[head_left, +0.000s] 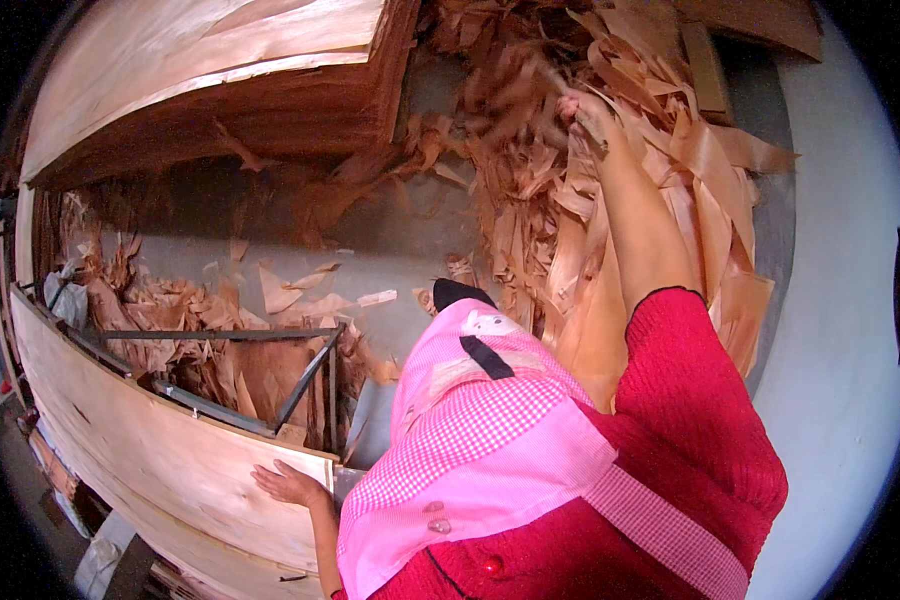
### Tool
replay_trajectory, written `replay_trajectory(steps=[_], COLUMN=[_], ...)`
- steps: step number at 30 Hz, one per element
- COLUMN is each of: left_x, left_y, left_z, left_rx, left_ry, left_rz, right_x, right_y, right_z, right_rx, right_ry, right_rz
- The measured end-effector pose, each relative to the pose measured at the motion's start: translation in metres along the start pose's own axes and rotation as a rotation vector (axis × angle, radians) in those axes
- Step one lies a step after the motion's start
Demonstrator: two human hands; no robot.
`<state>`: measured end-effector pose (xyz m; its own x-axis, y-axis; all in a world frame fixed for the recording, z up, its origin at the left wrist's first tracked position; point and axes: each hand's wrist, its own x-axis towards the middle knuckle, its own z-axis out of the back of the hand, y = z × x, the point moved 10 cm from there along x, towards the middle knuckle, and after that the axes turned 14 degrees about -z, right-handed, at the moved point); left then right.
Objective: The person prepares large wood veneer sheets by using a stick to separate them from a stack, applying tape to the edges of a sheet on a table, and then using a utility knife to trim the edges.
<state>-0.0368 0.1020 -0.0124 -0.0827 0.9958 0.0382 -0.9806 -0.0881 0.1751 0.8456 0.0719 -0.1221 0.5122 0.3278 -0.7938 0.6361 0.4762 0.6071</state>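
You are holding your right hand out at the end of a nearly straight arm, over the heap of thin wood scraps on the floor ahead. That heap is lying between the overhanging stack of sheets to your left and the pale surface to your right. Its long axis is running away from your body, roughly in line with your right forearm — so the curled scraps are lying under, beyond and on both sides of those fingers. One broad piece is stretching lengthwise from your clothing toward the heap, just left of that forearm.

Your right fingers are looking curled inward, with a blurred pale streak slanting up and left from them; you are blurring too much there for me to tell whether they are pinching a strip.

Your left hand is resting palm down on the pale wood panel, its fingers somewhat spread and gripping nothing. It is lying well apart from the heap, with the dark metal frame just ahead of it — your right hand is clearly being the nearer one.
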Motion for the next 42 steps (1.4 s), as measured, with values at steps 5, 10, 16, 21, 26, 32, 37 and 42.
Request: replay_trajectory(steps=[5, 10, 16, 21, 26, 32, 37, 42], left_x=[0.004, -0.001, 0.007, 0.008, -0.005, 0.002, -0.005, -0.005], left_y=[0.005, 0.007, -0.004, -0.001, 0.01, 0.005, 0.01, 0.008], left_z=[-0.007, -0.003, 0.002, -0.004, 0.0, -0.004, -0.009, -0.006], left_rx=[-0.024, -0.034, -0.07, -0.09, -0.04, 0.044, 0.016, -0.009], left_ry=[0.004, -0.013, -0.021, -0.062, -0.034, 0.018, 0.039, 0.088], left_rz=[-0.002, -0.004, -0.031, -0.066, -0.004, 0.01, 0.046, 0.017], right_x=[0.027, -0.087, -0.105, -0.032, -0.046, -0.023, -0.112, -0.079], right_y=[-0.025, -0.213, -0.244, -0.279, -0.274, -0.205, -0.193, -0.242], right_z=[-0.003, -0.053, -0.23, -0.293, -0.156, 0.051, 0.058, 0.056], right_rx=[-0.163, 0.075, -0.471, 0.065, 0.093, 0.074, 0.216, 0.282], right_ry=[0.271, 0.449, 0.806, 0.64, 0.606, 0.143, 0.126, 0.164], right_rz=[0.022, -0.563, -0.274, -0.532, -0.43, -0.271, -0.613, -0.65])
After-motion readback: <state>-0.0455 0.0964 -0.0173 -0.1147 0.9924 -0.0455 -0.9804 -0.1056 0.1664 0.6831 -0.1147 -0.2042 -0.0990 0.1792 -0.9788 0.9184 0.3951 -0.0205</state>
